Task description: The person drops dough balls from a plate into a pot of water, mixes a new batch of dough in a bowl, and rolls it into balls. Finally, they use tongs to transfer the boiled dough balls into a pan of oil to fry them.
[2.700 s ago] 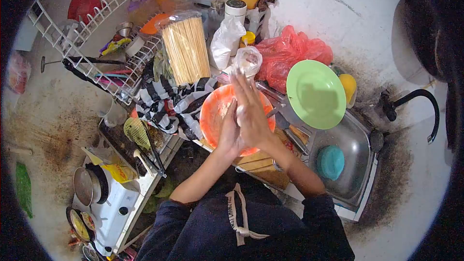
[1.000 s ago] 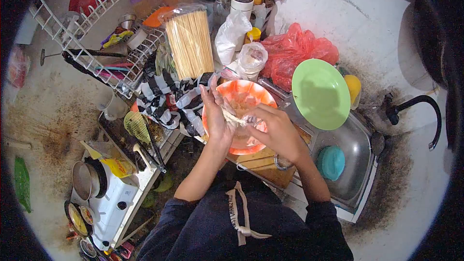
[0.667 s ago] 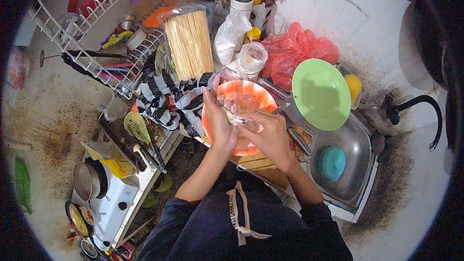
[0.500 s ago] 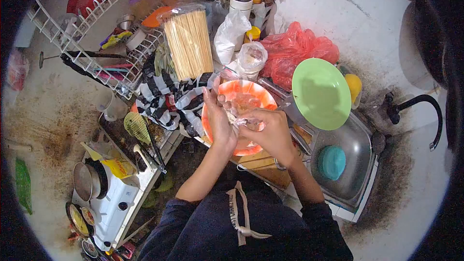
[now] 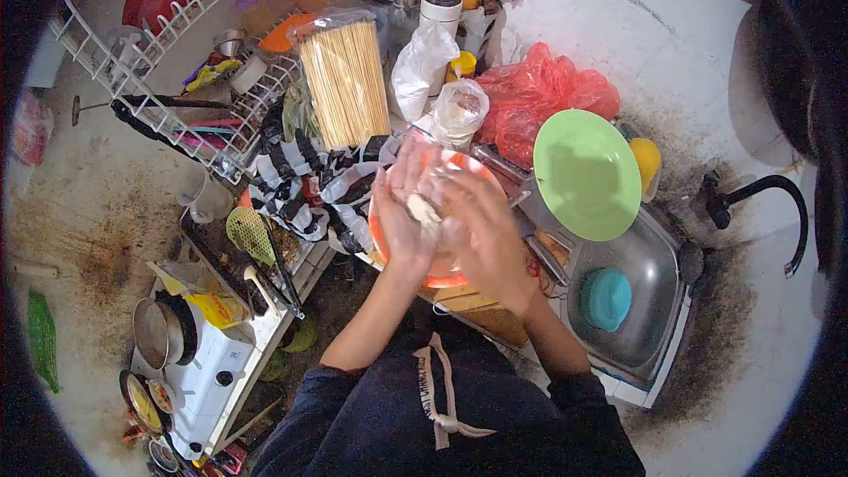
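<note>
Over the orange-and-white bowl (image 5: 449,281), my left hand (image 5: 405,225) is turned palm up and holds a small pale lump of dough (image 5: 425,209) in its cupped palm. Its fingers point toward the counter's back. My right hand (image 5: 484,234) is beside the lump at the palm's right edge, blurred by motion, with its fingers stretched out and nothing gripped in them. Both hands hide most of the bowl's inside. Under the bowl shows a wooden board (image 5: 486,311).
Behind the bowl stand a pack of skewers (image 5: 346,81), a bag of white powder (image 5: 461,108) and a red plastic bag (image 5: 543,93). To the right, a green plate (image 5: 586,175) overlaps the sink (image 5: 649,300). A stove (image 5: 212,362) is at left.
My right hand has let go of the lump and opened, its fingers now stretched out beside it. The lump, pinched before, now lies exposed in my left palm.
</note>
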Motion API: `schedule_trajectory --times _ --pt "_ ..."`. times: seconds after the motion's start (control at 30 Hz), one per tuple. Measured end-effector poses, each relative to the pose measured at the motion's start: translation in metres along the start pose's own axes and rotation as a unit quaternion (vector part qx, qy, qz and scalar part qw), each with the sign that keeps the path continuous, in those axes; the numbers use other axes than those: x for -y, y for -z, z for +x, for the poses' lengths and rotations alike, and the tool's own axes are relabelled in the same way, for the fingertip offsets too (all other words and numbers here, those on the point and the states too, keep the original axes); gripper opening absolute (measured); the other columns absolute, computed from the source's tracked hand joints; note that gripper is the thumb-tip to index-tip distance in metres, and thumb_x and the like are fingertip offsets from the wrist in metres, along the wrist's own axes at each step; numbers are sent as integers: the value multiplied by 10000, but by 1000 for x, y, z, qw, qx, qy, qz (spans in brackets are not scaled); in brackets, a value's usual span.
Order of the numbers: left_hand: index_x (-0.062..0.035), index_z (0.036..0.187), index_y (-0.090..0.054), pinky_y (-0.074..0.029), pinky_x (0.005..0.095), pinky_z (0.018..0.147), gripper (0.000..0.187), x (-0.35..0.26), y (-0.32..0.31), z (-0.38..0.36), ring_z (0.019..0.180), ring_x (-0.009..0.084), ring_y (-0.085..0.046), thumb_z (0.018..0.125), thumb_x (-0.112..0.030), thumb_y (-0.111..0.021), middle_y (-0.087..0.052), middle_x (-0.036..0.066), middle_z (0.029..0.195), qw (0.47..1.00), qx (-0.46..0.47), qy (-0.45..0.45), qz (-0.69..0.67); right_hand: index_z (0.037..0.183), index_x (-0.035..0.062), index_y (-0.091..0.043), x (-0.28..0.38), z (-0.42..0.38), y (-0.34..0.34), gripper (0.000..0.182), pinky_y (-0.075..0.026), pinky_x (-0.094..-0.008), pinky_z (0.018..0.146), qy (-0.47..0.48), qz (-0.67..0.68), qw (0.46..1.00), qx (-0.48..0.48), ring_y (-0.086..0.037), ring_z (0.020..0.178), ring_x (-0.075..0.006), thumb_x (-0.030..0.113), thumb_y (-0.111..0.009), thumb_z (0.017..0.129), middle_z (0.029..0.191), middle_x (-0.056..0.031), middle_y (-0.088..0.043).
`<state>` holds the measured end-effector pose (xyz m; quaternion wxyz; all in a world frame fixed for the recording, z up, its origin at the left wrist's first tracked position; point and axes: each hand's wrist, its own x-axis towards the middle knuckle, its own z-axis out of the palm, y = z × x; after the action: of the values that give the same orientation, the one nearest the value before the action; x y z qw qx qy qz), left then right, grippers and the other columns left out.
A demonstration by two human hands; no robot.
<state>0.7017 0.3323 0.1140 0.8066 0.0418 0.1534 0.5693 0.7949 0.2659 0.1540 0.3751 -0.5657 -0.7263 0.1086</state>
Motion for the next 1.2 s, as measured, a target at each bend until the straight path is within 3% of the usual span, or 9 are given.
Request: schedule_trajectory --times 0.07,0.2,0.23,0.4,0.53,0.6,0.67,1.07,1.2 --pt "-105 1291 -370 -336 335 979 464 10 5 -6 1154 172 -418 915 -373 -326 -419 73 1281 959 248 84 -108 1236 5 -411 1 5 -12 527 -246 -425 1015 78 -40 996 -34 -349 1211 -326 291 -485 799 1281 -199 -376" --pt "-72 1354 -216 -259 354 1031 486 19 -7 -32 1224 223 -344 941 -325 -260 -325 93 1345 981 160 93 59 1335 -12 -215 0 25 -33 648 -121 -454 1054 47 38 993 -99 -215 1279 -367 314 -435 820 1365 -207 -261" --pt "-42 1353 -193 -226 350 1047 489 20 -4 -24 1233 229 -328 949 -316 -227 -301 100 1355 929 370 -2 -3 1337 -12 -216 13 23 -48 626 -120 -453 1054 -27 33 993 -113 -216 1280 -361 282 -430 827 1366 -210 -260" --pt "-12 1349 -195 -198 326 1055 546 24 -1 -36 1265 227 -274 939 -371 -240 -276 117 1372 958 167 55 227 1332 -6 -245 -6 14 -34 550 -136 -410 1061 60 -1 995 -78 -236 1276 -341 171 -428 844 1333 -214 -323" --pt "-5 1347 -203 -209 310 1049 538 33 20 -35 1261 211 -280 945 -360 -248 -266 112 1376 939 137 64 308 1312 -61 -240 -15 2 -97 621 -150 -422 1058 -293 -252 886 -257 -259 1262 -352 302 -419 840 1335 -221 -317" --pt "-9 1344 -214 -223 310 1043 520 26 13 -34 1247 209 -300 948 -345 -247 -283 110 1365 943 124 77 299 1291 -82 -265 8 21 -81 641 -123 -444 1061 -290 3 864 -412 -254 1267 -351 349 -402 837 1336 -224 -313" --pt "-13 1340 -225 -236 311 1036 503 17 6 -35 1234 206 -319 950 -330 -247 -300 108 1354 946 110 91 291 1276 -79 -301 -10 5 -40 607 -138 -450 1057 167 -21 984 -60 -260 1264 -355 332 -398 841 1338 -223 -312" --pt "-8 1340 -214 -239 349 1048 523 2 -8 -34 1267 222 -290 911 -287 -321 -278 146 1372 977 126 69 158 1329 -45 -222 -16 29 -22 778 -99 -452 1058 97 -83 991 -39 -225 1284 -336 556 -255 836 1367 -212 -262" --pt "-12 1369 -95 -142 368 1079 697 22 13 -13 1305 283 -193 870 -451 -305 -149 158 1420 877 462 91 100 1305 -62 -269 24 13 -33 761 -122 -448 1053 140 52 987 -53 -252 1277 -327 545 -214 849 1359 -220 -277"
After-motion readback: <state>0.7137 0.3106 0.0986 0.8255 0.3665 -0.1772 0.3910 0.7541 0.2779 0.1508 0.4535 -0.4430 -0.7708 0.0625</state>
